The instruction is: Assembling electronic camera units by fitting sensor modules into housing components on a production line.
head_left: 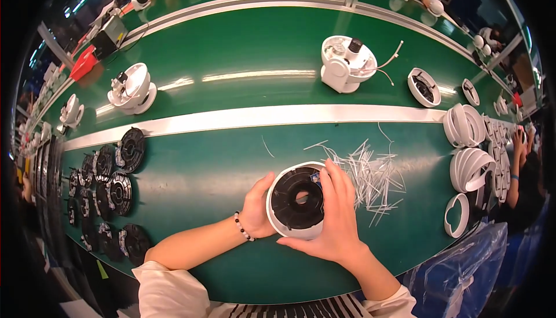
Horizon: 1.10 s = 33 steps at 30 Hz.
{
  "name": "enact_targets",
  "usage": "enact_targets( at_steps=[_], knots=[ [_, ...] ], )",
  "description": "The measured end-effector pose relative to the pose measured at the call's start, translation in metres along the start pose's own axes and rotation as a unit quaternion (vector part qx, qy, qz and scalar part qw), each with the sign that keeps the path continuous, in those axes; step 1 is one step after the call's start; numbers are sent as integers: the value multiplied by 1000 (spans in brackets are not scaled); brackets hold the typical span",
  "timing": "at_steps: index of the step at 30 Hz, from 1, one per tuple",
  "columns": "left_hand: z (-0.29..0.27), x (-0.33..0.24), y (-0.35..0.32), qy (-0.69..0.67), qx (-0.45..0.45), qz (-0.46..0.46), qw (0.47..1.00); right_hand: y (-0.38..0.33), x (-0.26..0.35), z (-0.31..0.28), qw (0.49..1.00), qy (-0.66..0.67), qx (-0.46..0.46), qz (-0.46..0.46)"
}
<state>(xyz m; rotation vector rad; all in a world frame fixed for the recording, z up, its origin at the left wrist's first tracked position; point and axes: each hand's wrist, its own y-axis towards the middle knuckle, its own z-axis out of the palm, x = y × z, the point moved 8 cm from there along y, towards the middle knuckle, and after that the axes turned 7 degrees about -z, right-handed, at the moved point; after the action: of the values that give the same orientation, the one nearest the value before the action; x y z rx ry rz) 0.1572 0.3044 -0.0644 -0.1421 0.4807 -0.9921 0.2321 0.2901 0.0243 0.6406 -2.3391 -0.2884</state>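
A white round housing [277, 223] with a black disc-shaped insert [289, 205] is held up over the green worktop, its open face turned upward. The insert has a hole in its middle, and a small blue part shows at its upper right edge. My left hand [256, 205] is closed round the left side of the housing. Along the right side lies my right hand [335, 219], its fingers over the rim by the blue part and its thumb at the lower edge. Thin white strips [370, 179] are scattered just right of my right hand.
Black disc parts [120, 193] stand in rows on the left. White rings [456, 215] are stacked on the right, above a clear plastic bag [463, 266]. Beyond a white rail [243, 118], a green belt carries white camera housings [347, 66]. Other people work across and to the right.
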Motion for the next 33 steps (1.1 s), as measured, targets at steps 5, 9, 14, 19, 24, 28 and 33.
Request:
enact_targets(
  at_steps=[5, 9, 14, 19, 24, 28, 33],
  knots=[
    [11, 1, 9, -64, 104, -5, 993, 0, -7, -7, 1000, 2, -21, -7],
    [2, -10, -10, -32, 42, -6, 999, 10, 7, 12, 999, -9, -6, -34],
    [15, 12, 28, -82, 111, -9, 990, -9, 1, -2, 993, 82, -71, -47],
    [43, 2, 9, -120, 211, -7, 970, 1, 52, -17, 971, -148, -135, -126],
    [44, 7, -3, -142, 218, -27, 965, -3, 50, -15, 989, 17, -115, -94],
    [53, 4, 5, -152, 219, -49, 963, 1, 39, -27, 991, -45, -81, -99],
    [19, -9, -4, -110, 130, 26, 985, 13, 16, 7, 979, 202, 4, -22]
  ],
)
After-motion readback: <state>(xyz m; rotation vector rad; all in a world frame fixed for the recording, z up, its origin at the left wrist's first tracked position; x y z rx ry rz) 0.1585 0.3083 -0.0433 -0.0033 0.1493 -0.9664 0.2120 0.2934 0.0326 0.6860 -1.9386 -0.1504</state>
